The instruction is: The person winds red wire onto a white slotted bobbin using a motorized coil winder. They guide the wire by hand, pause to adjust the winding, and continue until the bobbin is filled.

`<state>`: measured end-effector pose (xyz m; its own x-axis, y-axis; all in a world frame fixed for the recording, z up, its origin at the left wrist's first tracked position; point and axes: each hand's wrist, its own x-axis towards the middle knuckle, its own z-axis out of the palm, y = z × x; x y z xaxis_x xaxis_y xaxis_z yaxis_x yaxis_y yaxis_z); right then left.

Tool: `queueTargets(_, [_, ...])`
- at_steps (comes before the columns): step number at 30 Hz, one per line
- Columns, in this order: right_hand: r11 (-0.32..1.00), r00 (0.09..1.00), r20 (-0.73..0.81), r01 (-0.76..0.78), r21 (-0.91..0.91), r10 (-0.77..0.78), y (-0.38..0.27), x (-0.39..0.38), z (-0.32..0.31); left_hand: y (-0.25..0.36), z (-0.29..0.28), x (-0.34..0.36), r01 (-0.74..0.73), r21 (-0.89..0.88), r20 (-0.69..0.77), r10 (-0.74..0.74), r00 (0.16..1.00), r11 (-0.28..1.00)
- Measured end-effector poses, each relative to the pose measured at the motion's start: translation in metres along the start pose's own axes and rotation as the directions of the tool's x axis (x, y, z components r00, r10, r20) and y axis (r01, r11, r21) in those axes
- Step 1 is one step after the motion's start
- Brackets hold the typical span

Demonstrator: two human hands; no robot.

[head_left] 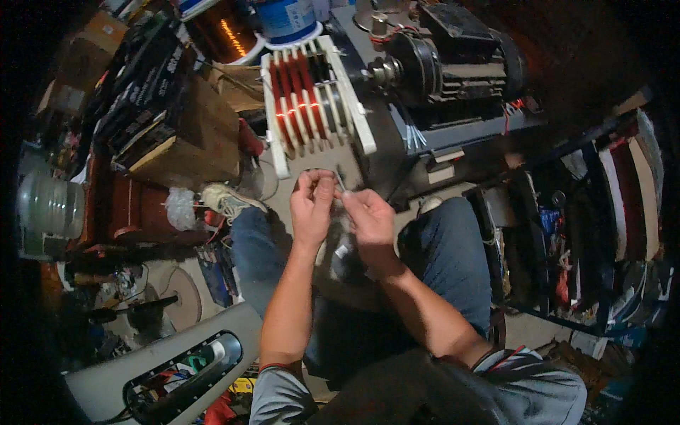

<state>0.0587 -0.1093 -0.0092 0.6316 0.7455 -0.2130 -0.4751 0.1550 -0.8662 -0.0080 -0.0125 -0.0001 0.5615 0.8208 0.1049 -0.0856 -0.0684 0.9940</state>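
My left hand (312, 207) and my right hand (370, 218) meet in front of me between my knees. Thumb and fingers of the right one pinch a thin, pale, stick-like piece (341, 183) that points up and away. The left fingertips are curled together beside it; what they hold, if anything, is too small to make out. Just beyond the hands stands a white slotted winding frame (359, 117) carrying coils of reddish copper wire (289, 99). Some of its right-hand slots look dark or grey.
An electric motor (460, 67) sits on a bench at the upper right. Behind the winding frame are a copper wire spool (221, 32) and a blue tub (285, 20). Cardboard boxes (202, 134) are stacked left; an open cabinet (545, 234) with crowded shelves stands right.
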Motion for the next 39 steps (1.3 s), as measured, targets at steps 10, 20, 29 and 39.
queueTargets(10, [0.973, 0.982, -0.027, 0.179, -0.148, -0.185, 0.005, 0.004, 0.002, 0.059, -0.038, 0.021, -0.081, 0.175, -0.023, 0.086, 0.996, 0.981])
queueTargets(20, [0.974, 0.979, -0.052, 0.192, -0.117, -0.199, -0.027, 0.004, 0.019, 0.125, -0.035, 0.135, -0.163, 0.392, -0.398, 0.327, 0.857, 0.905])
queueTargets(29, [0.985, 0.985, -0.072, 0.153, -0.084, -0.159, -0.022, 0.005, 0.014, 0.012, -0.062, 0.076, 0.201, -0.115, -0.028, -0.206, 0.978, 0.973])
queueTargets(39, [0.99, 0.981, -0.147, 0.118, -0.073, -0.128, -0.007, 0.014, 0.007, 0.011, -0.038, 0.026, 0.28, -0.237, 0.089, -0.266, 0.96, 0.93])
